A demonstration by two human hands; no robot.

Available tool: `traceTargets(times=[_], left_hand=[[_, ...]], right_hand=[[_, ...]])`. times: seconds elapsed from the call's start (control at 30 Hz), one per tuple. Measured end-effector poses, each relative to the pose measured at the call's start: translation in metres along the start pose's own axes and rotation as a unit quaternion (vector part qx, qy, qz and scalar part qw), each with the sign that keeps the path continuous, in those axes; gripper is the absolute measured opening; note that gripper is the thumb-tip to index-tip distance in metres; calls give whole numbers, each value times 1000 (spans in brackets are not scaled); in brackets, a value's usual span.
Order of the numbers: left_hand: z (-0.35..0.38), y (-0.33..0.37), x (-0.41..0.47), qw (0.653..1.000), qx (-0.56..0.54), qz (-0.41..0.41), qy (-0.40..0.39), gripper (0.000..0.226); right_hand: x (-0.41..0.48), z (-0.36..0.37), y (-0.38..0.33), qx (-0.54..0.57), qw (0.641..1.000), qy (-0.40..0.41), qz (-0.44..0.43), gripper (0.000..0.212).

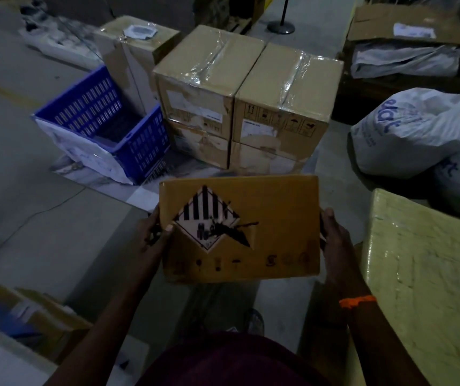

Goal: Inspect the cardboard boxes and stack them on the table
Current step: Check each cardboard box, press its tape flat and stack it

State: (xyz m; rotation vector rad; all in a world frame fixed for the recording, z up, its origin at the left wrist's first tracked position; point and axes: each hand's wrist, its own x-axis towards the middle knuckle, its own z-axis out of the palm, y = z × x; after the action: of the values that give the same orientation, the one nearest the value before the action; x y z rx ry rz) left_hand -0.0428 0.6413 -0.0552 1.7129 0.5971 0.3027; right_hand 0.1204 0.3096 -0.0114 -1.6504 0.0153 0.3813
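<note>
- The left hand (pixel 153 235) and the right hand (pixel 334 238) grip the sides of a cardboard box (pixel 265 246). Most of their fingers are hidden behind it.
- The diamond label (pixel 209 218) on that box is torn and smeared, and its lower half is unreadable. The dark marks printed below it are too dim to make out.
- The labels on the stacked cartons (pixel 245 87) beyond are too small to read.
- A yellow wrapped block (pixel 423 274) is cut off by the right and bottom edges.
- White sacks (pixel 418 132) run off the right edge, with only part of their lettering showing.
- A carton (pixel 47 319) at the lower left is dark and blurred.
</note>
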Motion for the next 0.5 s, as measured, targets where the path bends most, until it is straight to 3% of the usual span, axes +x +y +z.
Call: traceTargets(times=[0.07,0.17,0.37,0.5], left_hand=[[1,2,-1,1000,14,-7,0,64],[2,6,-3,999,13,-43,-1,71],[4,4,-7,997,54,-59,3,95],[9,5,3,992,93,-83,7,107]], right_hand=[[3,2,-4,8,1000,-6,-15,53],[4,7,-4,25,1000,2,-17,74],[7,10,14,14,1000,-1,-13,36],[9,12,20,5,1000,-17,-13,37]])
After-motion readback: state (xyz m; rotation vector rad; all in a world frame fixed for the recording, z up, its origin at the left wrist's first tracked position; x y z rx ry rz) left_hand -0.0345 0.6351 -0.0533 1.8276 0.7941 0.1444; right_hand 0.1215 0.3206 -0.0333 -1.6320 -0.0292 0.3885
